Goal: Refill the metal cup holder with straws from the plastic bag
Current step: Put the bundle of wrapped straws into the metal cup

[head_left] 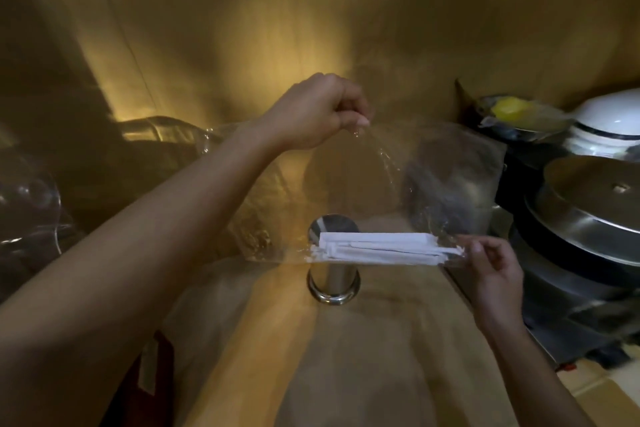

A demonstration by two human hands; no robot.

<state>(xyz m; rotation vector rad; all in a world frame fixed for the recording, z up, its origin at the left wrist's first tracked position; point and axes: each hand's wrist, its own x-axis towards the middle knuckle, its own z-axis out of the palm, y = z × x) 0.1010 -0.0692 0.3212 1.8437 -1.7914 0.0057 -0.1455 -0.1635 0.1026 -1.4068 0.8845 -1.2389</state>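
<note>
Head view: straws [377, 248] beside right hand [495, 274] grip.

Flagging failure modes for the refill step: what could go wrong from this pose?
1. The straws lie sideways in the plastic bag, crosswise in front of the metal cup holder; tipped out like this, they may scatter on the wooden counter.
2. The left hand only pinches the film; it could slip.
3. The right hand or the bag could knock the holder over.

Both hands pinch plastic bag [398, 184]; straws [377, 248] across metal cup holder [334, 282].
</note>
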